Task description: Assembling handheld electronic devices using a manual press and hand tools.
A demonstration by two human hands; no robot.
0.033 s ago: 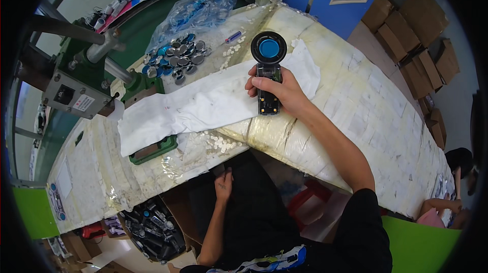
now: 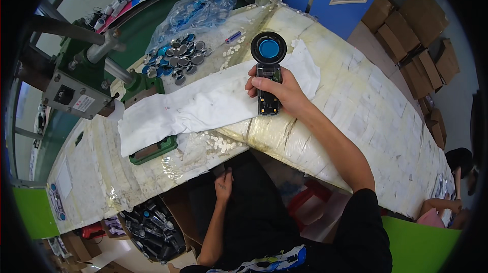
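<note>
My right hand (image 2: 278, 87) is closed round the grip of a black handheld device (image 2: 268, 101), raised over the bench. Its round ring head holds a bright blue disc (image 2: 269, 48), and small yellowish spots show on the lower part of the grip. Beneath it, a white cloth (image 2: 208, 103) stretches across the bench and over a green metal base. Down by my lap, under the bench edge, my left hand (image 2: 223, 186) is closed near a small greyish thing that I cannot make out.
A green and grey press (image 2: 76, 82) stands at left. Behind the cloth lie silver and blue round caps (image 2: 182, 54), a clear plastic bag (image 2: 178, 16) and a purple-blue stick (image 2: 233, 37). Below the bench, a box holds black devices (image 2: 155, 230). Cardboard boxes (image 2: 412, 44) and another person's arm (image 2: 439, 205) are at right.
</note>
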